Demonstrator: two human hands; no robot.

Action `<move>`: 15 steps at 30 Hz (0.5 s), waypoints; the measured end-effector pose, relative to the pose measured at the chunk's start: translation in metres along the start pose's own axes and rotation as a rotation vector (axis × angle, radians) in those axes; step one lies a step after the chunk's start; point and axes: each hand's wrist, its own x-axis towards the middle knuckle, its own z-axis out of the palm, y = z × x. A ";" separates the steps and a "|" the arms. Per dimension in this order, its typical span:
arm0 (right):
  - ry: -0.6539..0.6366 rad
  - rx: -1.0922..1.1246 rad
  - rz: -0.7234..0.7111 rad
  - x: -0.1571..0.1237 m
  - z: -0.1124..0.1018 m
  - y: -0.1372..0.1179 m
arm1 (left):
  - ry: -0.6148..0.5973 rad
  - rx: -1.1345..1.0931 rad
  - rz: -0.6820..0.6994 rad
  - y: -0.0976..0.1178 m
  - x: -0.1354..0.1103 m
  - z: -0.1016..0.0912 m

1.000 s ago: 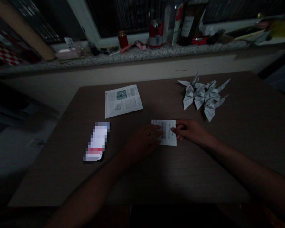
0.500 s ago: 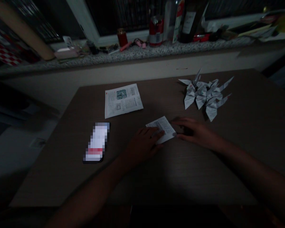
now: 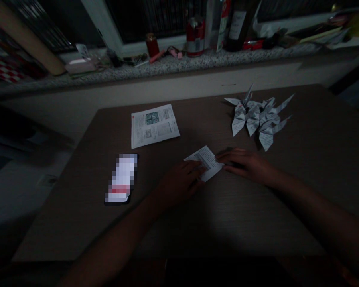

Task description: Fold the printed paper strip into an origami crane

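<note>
A small folded piece of printed paper point(image 3: 209, 156) lies on the table in front of me, its top corner pointing away. My left hand point(image 3: 181, 179) rests palm-down over its lower left part, fingers stretched out and pressing on it. At the paper's right corner, my right hand point(image 3: 242, 163) has its thumb and fingers closed on the edge. The fingertips there are dark, and part of the corner is hidden by them. Farther right stand several folded paper cranes point(image 3: 254, 117) made of printed paper, grouped close together.
Another printed sheet point(image 3: 155, 129) lies at the back left of the brown table point(image 3: 197, 223). A phone point(image 3: 122, 177) with a lit, blurred screen is left of my left hand. Behind the table, a granite sill point(image 3: 167, 65) holds a red can point(image 3: 195, 38), a jar point(image 3: 152, 46) and a bottle point(image 3: 237, 26).
My right hand's fingers have drawn closer together and moved onto the paper's right corner. My left hand stays nearly in place on the paper. The view has tilted slightly.
</note>
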 end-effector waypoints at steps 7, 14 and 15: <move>0.054 0.030 0.134 0.007 0.002 -0.004 | -0.008 -0.005 0.054 0.006 0.001 0.005; 0.076 0.005 0.204 0.018 0.007 -0.009 | 0.000 -0.012 0.073 0.008 0.001 0.009; 0.079 0.004 0.206 0.019 0.009 -0.009 | 0.002 -0.012 0.073 0.008 0.001 0.009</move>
